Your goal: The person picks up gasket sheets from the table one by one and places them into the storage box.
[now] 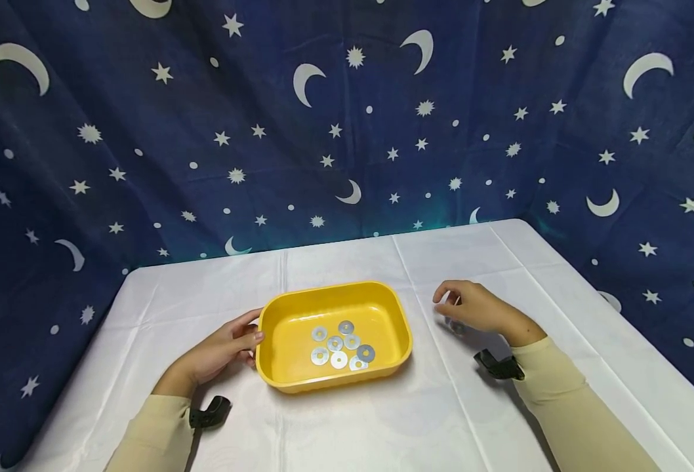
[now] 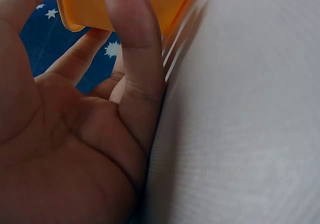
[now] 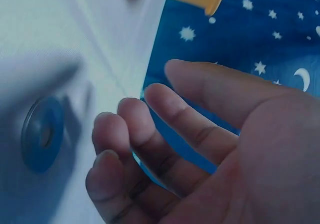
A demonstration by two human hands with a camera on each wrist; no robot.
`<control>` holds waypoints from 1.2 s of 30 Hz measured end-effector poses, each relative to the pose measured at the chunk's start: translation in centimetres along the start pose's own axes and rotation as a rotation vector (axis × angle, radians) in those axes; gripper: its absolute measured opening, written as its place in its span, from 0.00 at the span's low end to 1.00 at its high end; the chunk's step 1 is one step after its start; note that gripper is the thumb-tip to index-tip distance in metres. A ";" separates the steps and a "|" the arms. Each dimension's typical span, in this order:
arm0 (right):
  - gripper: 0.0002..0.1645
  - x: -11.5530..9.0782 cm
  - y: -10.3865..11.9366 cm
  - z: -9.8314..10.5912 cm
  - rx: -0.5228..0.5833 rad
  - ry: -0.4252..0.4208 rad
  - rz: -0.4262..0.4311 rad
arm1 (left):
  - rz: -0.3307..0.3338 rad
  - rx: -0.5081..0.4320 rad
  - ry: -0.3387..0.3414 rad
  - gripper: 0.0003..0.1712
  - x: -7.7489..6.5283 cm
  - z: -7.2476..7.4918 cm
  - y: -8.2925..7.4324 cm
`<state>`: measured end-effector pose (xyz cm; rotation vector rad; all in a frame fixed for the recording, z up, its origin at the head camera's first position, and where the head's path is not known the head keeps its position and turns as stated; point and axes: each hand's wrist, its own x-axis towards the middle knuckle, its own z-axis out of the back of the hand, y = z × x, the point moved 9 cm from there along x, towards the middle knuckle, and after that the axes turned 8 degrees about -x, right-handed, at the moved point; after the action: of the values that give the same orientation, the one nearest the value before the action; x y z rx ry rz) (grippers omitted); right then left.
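A yellow plastic tray [image 1: 335, 385] lies on the white tabletop, and several flat metal washers [image 1: 320, 356] rest on its floor. My left hand [image 1: 220, 349] holds the tray's left end, its thumb at the rim. In the left wrist view, the fingers of that hand lie close to the tray wall [image 2: 85, 8]. My right hand [image 1: 479, 307] hovers right of the tray, fingers loosely bent and nothing between them. Just below it, partly hidden by the fingers, are washers [image 1: 456, 326] on the cloth. One washer [image 3: 31, 139] shows beside its fingertips in the right wrist view.
A white cloth [image 1: 347, 432] covers the table. Behind and beside it hangs a dark blue curtain [image 1: 300, 144] with moons and stars. Each wrist wears a black strapped device, the right one [image 1: 497, 366] close over the cloth.
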<state>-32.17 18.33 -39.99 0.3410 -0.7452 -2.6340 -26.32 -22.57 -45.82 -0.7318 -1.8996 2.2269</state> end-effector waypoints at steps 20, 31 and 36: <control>0.10 -0.3 -3.1 -0.5 0.030 0.165 -0.035 | -0.014 -0.021 0.011 0.38 -0.4 -0.1 -0.4; 0.15 -0.7 -3.3 -0.9 0.015 0.223 -0.024 | 0.002 -0.017 0.001 0.38 -0.3 0.0 -0.3; 0.15 -0.9 -3.4 -1.1 0.009 0.213 -0.039 | 0.015 -0.002 -0.004 0.37 -0.2 -0.2 -0.2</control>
<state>-32.02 20.89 -42.64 0.6325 -0.6859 -2.5783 -26.12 -22.43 -45.61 -0.7449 -1.9043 2.2374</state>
